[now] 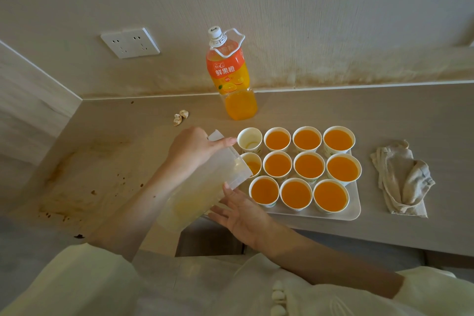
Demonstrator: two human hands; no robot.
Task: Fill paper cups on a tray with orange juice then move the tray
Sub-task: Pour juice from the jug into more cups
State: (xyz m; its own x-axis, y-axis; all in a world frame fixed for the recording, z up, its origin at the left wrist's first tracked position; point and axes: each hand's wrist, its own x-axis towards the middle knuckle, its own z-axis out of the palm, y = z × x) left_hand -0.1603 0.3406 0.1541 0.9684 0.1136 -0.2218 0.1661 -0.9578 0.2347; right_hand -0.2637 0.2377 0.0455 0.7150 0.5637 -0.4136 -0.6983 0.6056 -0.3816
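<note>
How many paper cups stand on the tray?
11 paper cups on the tray: four in the back row, leftmost nearly empty; four in the middle row, leftmost partly behind the pitcher; three in front. The pitcher may hide another.

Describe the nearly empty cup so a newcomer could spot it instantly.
Start at the white tray on the counter. Look along its back row of paper cups, nearest the orange juice bottle. The nearly empty cup is leftmost there, showing white inside while its neighbours hold orange juice.

head cam | looks forward and down | close over counter (333, 113)
</note>
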